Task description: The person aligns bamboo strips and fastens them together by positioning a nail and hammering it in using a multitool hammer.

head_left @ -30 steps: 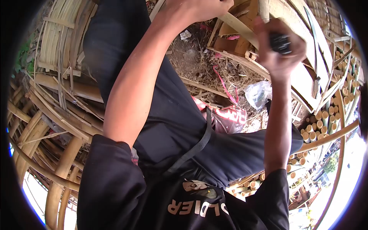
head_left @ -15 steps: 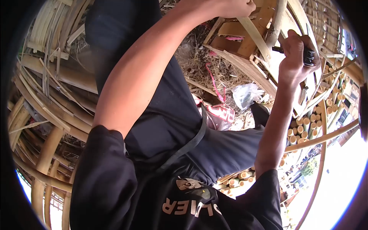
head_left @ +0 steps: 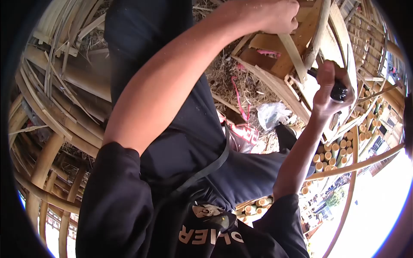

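My left hand [head_left: 277, 16] is closed in a fist at the top of the view, over one end of a flat bamboo strip [head_left: 293, 56]. The strip slants down and right from the fist. Its lower end comes close to my right hand [head_left: 328, 88], which is wrapped round a black-handled knife [head_left: 339, 93]. A short dark part of the knife sticks out left of the fist, near the strip; whether it touches cannot be seen. Most of the blade is hidden. Just beneath the strip stands a wooden box-like frame [head_left: 269, 88].
Cut bamboo poles [head_left: 333, 152] are stacked at right, behind a curved bamboo rail [head_left: 357, 161]. Bamboo framework [head_left: 43, 185] fills the left. A clear plastic bag [head_left: 272, 115] and pink ribbon [head_left: 236, 94] lie among shavings beside my dark-trousered legs [head_left: 180, 146].
My right hand has come down towards my body with the knife. My left hand stays on the strip, and the whole view has shifted slightly.
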Demonstrator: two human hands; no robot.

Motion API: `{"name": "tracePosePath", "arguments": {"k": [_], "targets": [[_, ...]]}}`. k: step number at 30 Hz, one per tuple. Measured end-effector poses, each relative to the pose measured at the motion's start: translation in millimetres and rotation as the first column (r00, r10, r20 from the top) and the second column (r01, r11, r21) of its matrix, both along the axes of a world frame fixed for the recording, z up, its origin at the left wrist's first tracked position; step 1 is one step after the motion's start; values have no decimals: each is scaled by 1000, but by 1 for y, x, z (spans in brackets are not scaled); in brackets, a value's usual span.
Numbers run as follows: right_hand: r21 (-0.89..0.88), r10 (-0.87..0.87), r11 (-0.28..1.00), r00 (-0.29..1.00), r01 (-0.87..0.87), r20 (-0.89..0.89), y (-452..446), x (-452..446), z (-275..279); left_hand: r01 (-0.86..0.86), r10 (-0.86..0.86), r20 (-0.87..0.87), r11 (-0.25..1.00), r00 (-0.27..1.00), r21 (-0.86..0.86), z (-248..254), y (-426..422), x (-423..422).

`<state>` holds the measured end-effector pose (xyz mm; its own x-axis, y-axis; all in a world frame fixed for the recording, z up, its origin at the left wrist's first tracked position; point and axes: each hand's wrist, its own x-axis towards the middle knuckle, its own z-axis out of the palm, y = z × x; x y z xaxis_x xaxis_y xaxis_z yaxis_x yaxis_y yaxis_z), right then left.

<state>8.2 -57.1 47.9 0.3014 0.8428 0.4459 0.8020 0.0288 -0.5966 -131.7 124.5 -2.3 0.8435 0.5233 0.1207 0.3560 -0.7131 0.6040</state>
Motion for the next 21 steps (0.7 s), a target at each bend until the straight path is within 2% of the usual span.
{"name": "tracePosePath", "arguments": {"k": [1,2,3,5,7,10,13,15,18,21], "targets": [[-33,79,996,997,-79,-4,-2,3,2,22,-22,21,999,1000,34,3,-2,3],[-178,109,978,994,-112,-25,-4,4,8,24,-23,56,1000,998,-16,5,-1,-1],[-252,153,954,986,-166,-67,-4,7,11,30,-29,59,999,998,-20,7,-1,-1],[-443,284,849,956,-287,-75,1,23,24,29,-29,-4,1000,1000,-11,7,1,3],[-534,397,762,916,-365,-58,7,37,27,24,-24,1,1000,1000,19,5,1,5],[-364,427,817,894,-447,-140,10,51,4,26,-26,-8,1000,1000,8,6,5,-2],[-283,376,864,908,-416,-186,1,57,-11,18,-19,-49,999,999,-29,2,2,-2],[-227,309,915,942,-332,-131,-1,59,-19,55,-55,-35,998,998,-2,5,3,5],[-94,235,968,972,-234,5,3,46,-20,12,-12,7,1000,1000,21,1,1,6],[-200,205,958,978,-207,-30,7,35,-14,17,-17,-7,999,1000,42,5,2,7]]}}
